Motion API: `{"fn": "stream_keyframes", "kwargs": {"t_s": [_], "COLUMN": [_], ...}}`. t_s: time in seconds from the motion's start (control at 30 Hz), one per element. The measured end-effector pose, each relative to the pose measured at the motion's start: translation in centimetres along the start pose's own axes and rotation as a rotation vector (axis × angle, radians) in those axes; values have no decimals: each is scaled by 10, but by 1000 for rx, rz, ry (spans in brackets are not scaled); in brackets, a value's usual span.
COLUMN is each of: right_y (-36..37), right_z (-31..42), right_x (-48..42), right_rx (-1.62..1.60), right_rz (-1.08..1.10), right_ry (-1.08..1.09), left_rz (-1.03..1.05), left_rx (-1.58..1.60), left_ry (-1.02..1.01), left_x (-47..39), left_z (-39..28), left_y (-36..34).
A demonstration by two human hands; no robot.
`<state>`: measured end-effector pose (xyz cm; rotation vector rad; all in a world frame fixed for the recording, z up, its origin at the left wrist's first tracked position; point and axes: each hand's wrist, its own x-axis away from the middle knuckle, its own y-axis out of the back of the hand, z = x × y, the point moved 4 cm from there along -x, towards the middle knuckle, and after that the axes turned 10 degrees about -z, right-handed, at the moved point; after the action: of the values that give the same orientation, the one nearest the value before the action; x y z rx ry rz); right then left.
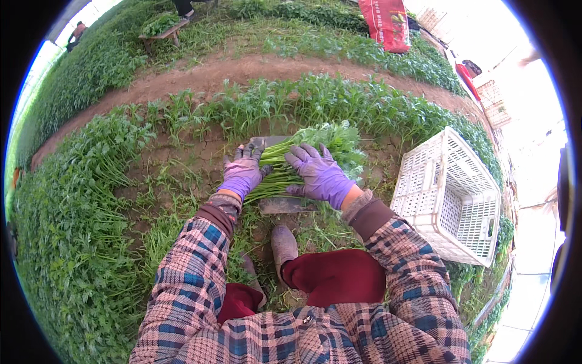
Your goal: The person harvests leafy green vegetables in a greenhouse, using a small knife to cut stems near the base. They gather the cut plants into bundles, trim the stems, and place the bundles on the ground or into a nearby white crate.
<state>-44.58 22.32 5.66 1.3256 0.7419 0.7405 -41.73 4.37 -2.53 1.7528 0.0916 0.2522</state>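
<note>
A pile of long-stemmed leafy greens (277, 175) lies across a dark flat board (284, 206), stem ends to the left and feathery leaves to the right. My left hand (244, 169), in a soiled purple glove, presses against the stem ends, its thumb on the stems. On top of the stems nearer the leaves rests my right hand (318, 175), gloved alike, its fingers spread. Both palms are hidden, and neither hand is closed around the pile.
A white plastic crate (443, 200) stands tilted at the right. Rows of growing greens (77, 232) border the bare soil at the left and ahead. Farther off are a low wooden bench (166, 32) bearing cut greens, a red printed sack (386, 25) and other people at the top left.
</note>
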Motion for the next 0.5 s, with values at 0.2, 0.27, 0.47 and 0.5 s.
{"fn": "stream_keyframes", "kwargs": {"t_s": [0.2, 0.27, 0.47, 0.5], "right_y": [88, 96, 87, 82], "right_z": [-45, -79, -173, -182], "right_x": [152, 199, 289, 294], "right_rx": [173, 135, 134, 101], "right_rz": [-22, -25, -200, -227], "right_ry": [-233, -434, -913, -948], "left_rz": [-137, -219, -265, -265], "left_rx": [-35, -66, 89, 134], "left_ry": [42, -2, -270, -318], "left_x": [26, 36, 47, 44], "left_z": [-26, -41, -112, -130], "left_y": [65, 78, 92, 97]}}
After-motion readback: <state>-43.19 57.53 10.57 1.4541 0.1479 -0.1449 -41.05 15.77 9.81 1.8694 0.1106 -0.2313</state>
